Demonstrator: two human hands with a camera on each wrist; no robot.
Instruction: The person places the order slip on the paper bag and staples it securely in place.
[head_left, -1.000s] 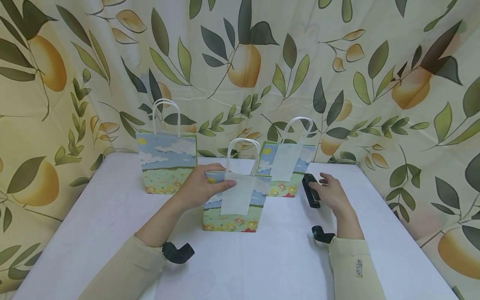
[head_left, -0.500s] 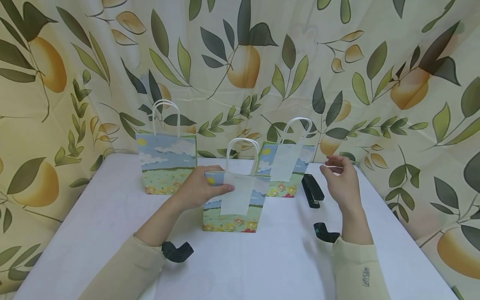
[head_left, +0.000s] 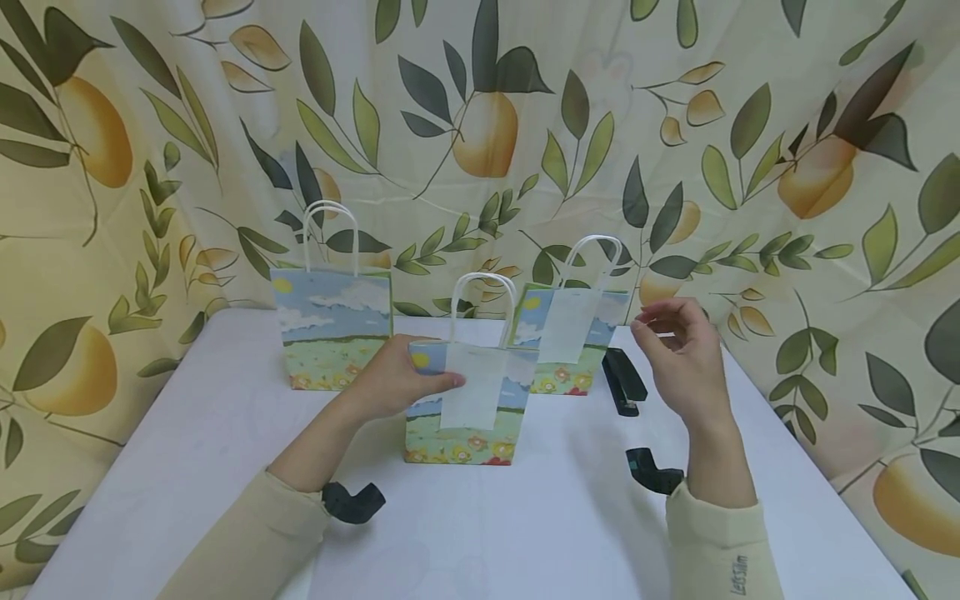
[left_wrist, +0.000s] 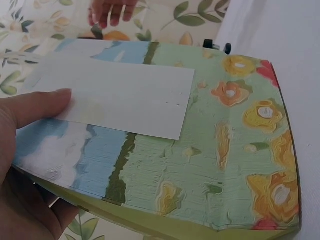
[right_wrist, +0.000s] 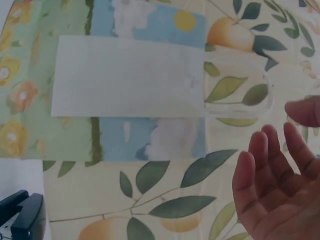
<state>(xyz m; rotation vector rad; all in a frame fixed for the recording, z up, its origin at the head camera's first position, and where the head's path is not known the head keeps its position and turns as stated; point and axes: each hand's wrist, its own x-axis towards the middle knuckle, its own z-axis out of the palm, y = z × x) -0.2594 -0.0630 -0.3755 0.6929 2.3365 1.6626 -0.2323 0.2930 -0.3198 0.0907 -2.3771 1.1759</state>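
My left hand (head_left: 397,379) grips the left upper edge of the front paper gift bag (head_left: 461,447), thumb in front and fingers behind. This bag is printed with sky, meadow and flowers and has white handles. A blank white paper slip (left_wrist: 125,97) lies over its front, under my thumb in the left wrist view. My right hand (head_left: 688,358) hovers at the right with loosely bent fingers and nothing in them. Just left of and below it, a black stapler (head_left: 624,383) lies on the table.
Behind stand two matching bags: a left bag (head_left: 333,333) without a slip and a right bag (head_left: 525,321) with a white slip (head_left: 570,327) hanging on its front. A white cloth (head_left: 480,542) covers the table. A fruit-patterned curtain (head_left: 480,208) rises behind.
My right hand has come away from the stapler, rising up and to the right. The stapler stays on the table. My left hand keeps its grip on the front bag.
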